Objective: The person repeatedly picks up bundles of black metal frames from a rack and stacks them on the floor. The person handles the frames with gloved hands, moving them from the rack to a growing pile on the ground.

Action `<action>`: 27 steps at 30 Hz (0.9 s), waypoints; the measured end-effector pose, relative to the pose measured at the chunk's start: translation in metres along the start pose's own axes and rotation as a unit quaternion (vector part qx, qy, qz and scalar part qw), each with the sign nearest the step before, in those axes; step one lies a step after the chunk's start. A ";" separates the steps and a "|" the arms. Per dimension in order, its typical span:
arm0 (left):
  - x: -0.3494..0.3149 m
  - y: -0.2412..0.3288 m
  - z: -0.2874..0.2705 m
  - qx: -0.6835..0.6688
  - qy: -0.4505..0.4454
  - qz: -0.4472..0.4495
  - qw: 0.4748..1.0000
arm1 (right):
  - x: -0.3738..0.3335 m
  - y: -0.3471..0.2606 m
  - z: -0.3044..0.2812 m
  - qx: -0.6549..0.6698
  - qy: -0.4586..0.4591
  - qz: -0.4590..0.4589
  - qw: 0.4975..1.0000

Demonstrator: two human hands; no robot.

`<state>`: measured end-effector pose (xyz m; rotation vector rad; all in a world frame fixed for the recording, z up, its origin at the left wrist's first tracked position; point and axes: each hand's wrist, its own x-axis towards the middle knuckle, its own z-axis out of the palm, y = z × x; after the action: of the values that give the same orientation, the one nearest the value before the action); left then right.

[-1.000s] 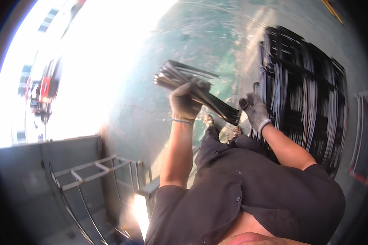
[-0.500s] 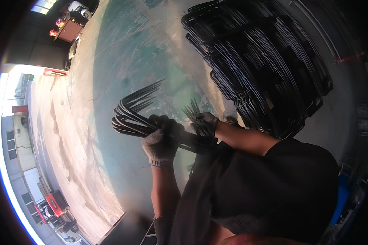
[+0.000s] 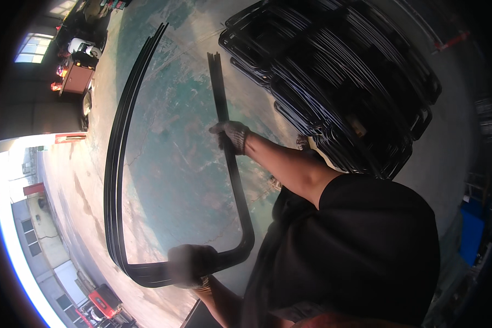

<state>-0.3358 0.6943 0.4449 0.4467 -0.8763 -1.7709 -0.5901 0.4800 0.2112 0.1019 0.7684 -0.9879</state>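
Note:
I hold a bundle of several black U-shaped bent metal tubes (image 3: 113,191), nested together, in front of my body. Its two long legs point away from me toward the top of the view, and the rounded bend lies nearest me. My left hand (image 3: 191,265), in a dark glove and somewhat blurred, is closed around the middle of the short crosspiece. In a grey knit glove, my right hand (image 3: 234,136) grips the right leg partway along its length, with my forearm reaching across from the right. The open ends of the tubes show at the far tips.
A large stack of black bent tube frames (image 3: 333,82) stands to the right. Beneath lies a worn green and grey concrete floor (image 3: 175,120). A brown cabinet (image 3: 77,78) is at the far left, a bright doorway (image 3: 8,218) at the left edge, and a red machine (image 3: 105,300) lower left.
The bundle has swung from seen end-on to lying broadside, its legs now reaching away. My left hand has come down nearer me; my right hand has moved left and up along the leg.

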 end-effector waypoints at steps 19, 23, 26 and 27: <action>0.248 -0.330 -0.133 0.098 0.132 -0.346 0.923 | -0.148 -0.269 -0.261 0.067 0.417 -0.329 0.845; 0.301 -0.415 -0.134 -0.027 0.086 -0.385 0.918 | -0.167 -0.302 -0.313 0.126 0.484 -0.305 0.810; 0.333 -0.462 -0.134 -0.018 0.063 -0.414 0.908 | -0.161 -0.322 -0.356 0.133 0.507 -0.332 0.785; 0.342 -0.476 -0.134 0.049 0.023 -0.406 0.912 | -0.155 -0.329 -0.371 0.146 0.507 -0.342 0.777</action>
<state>-0.6818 0.4132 0.0409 1.0248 -0.7989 -2.4549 -1.0952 0.5556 0.1189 0.7142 1.7120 -1.7800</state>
